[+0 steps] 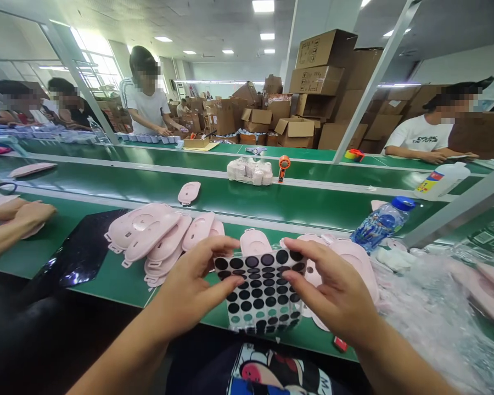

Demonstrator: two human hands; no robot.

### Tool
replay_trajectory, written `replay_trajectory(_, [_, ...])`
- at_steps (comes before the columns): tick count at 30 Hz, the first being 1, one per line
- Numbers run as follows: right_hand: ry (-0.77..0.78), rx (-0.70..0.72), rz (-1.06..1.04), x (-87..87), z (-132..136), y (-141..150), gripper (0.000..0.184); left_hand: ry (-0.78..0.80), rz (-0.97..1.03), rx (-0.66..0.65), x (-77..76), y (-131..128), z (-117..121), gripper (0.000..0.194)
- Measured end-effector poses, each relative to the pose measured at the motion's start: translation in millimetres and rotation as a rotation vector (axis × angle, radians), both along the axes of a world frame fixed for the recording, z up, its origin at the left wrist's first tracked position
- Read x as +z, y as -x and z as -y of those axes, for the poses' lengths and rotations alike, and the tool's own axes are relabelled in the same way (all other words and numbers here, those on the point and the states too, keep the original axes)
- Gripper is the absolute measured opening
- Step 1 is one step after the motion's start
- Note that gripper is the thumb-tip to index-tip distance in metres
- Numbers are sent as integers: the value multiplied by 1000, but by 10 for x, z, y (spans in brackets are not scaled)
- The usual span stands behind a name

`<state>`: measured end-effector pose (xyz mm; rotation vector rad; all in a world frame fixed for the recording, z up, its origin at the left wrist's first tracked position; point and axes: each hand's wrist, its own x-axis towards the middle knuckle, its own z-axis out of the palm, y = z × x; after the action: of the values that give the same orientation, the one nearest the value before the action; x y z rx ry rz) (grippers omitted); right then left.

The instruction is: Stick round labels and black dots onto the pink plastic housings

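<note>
Between my two hands is a sheet of round black stickers [258, 291], tilted and bent near its top edge. My left hand [197, 280] pinches the sheet's upper left side with thumb and fingers. At the upper right side, my right hand [333, 280] grips it the same way. Some dots in a lower row look green. Behind the sheet, partly covered, lies a pink plastic lid [255, 241]. A pile of pink lids [148, 230] rests left of my left hand, and more pink lids [356, 263] lie beyond my right hand.
Clear plastic bags [428, 312] spread at the right, near a blue-capped bottle [382, 222]. A black plastic sheet [90, 247] lies left, near a co-worker's hands [33, 216]. Across the green belt [148, 189] are a wrapped white bundle [250, 171] and an orange handheld fan [284, 167].
</note>
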<state>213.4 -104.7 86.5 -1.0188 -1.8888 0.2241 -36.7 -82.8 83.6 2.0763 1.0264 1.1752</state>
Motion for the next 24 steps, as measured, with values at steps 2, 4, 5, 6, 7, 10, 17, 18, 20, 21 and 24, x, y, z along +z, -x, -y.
replay_trajectory(2, [14, -37, -29, -13, -9, -1, 34, -11, 117, -28, -31, -13, 8, 53])
replay_trajectory(4, [73, -72, -80, -47, -18, 5, 30, 42, 198, -70, -69, -28, 16, 47])
replay_trajectory(5, [110, -81, -106, -72, -22, 7, 29, 90, 222, -76, -87, -37, 20, 40])
replay_trajectory(6, [150, -87, -129, -103, -27, 8, 28, 144, 246, -65, -103, -49, 23, 35])
replay_trajectory(7, [185, -92, -147, -137, -33, 5, 27, 195, 283, -43, -118, -65, 25, 33])
replay_trajectory(10, [250, -87, -142, -249, -69, -29, 26, 345, 451, 17, -158, -132, 28, 37])
replay_trajectory(17, [22, -206, 23, -152, -14, -41, 44, 554, 634, 61, -243, -309, 28, 32])
replay_trajectory(18, [-69, -218, 64, -85, 28, -1, 41, 541, 589, 77, -252, -326, 34, 31])
replay_trajectory(20, [-169, -169, 199, 34, 106, 106, 27, 480, 461, 88, -262, -356, 53, 29])
replay_trajectory(21, [-177, -123, 272, 74, 133, 166, 19, 433, 388, 81, -263, -370, 66, 27])
replay_trajectory(24, [-122, -39, 383, 90, 155, 318, 6, 278, 175, 36, -266, -405, 109, 26])
